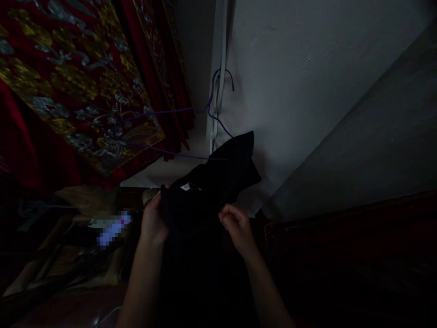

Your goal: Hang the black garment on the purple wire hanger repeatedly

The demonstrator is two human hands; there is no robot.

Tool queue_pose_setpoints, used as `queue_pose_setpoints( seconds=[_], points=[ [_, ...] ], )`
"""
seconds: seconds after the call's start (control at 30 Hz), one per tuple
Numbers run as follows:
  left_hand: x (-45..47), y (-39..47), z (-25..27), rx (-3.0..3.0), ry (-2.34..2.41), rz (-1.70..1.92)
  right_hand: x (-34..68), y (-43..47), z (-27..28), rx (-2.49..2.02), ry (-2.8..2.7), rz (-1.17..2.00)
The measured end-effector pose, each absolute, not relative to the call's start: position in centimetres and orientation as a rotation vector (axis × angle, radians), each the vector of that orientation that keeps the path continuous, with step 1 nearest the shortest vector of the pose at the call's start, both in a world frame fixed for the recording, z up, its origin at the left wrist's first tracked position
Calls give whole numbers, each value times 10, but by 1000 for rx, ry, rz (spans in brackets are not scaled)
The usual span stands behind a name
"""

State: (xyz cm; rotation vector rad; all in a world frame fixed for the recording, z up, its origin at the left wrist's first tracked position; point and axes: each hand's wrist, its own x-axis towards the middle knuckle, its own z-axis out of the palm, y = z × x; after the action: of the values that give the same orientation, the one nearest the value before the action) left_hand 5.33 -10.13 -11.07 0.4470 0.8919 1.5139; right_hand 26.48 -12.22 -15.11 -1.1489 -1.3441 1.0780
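A black garment (201, 209) with a small white label (186, 187) hangs in front of me, its upper right part on one arm of a purple wire hanger (209, 105). The hanger's other arm sticks out bare to the left. My left hand (154, 222) is closed round the garment's left edge, the fingertips partly hidden behind the cloth. On the right, my right hand (237, 223) has its fingers pinched together at the garment's edge. Dim light hides most of the folds and what kind of garment this is.
Red cloth with gold and silver decoration (78, 82) hangs at the upper left. The hanger's hook rests at a pale vertical cord (222, 45) by the white wall (290, 68). Dark reddish furniture (341, 232) stands lower right; a blurred blue item (114, 230) lies among clutter lower left.
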Motion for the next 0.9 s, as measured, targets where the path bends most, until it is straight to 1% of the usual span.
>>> queue_pose_setpoints(
  seconds=[0.07, 0.13, 0.2, 0.27, 0.37, 0.47, 0.53, 0.63, 0.7, 0.8, 0.9],
  points=[
    [68, -107, -95, 520, 815, 1516, 270, -121, -151, -1173, -1427, 903],
    [82, -114, -81, 758, 748, 1496, 268, -125, -150, -1117, -1524, 745],
    [97, -121, -72, 1065, 733, 1480, 260, -133, -148, -1009, -1611, 712],
    [109, -129, -69, 1403, 791, 1491, 250, -140, -145, -927, -1640, 786],
    [121, -134, -70, 1805, 874, 1487, 242, -143, -136, -921, -1545, 931],
    [122, -128, -72, 1898, 894, 1382, 249, -139, -121, -1018, -1455, 1118],
    [119, -119, -74, 1843, 824, 1178, 263, -138, -109, -1120, -1459, 1291],
    [115, -104, -85, 1815, 677, 780, 291, -140, -93, -1182, -1566, 1540],
    [112, -97, -98, 1828, 641, 544, 311, -140, -83, -1228, -1636, 1607],
    [107, -92, -116, 1842, 647, 309, 337, -131, -67, -1360, -1775, 1477],
    [100, -88, -122, 2117, 756, 237, 351, -113, -51, -1270, -2081, 1136]
  ],
)
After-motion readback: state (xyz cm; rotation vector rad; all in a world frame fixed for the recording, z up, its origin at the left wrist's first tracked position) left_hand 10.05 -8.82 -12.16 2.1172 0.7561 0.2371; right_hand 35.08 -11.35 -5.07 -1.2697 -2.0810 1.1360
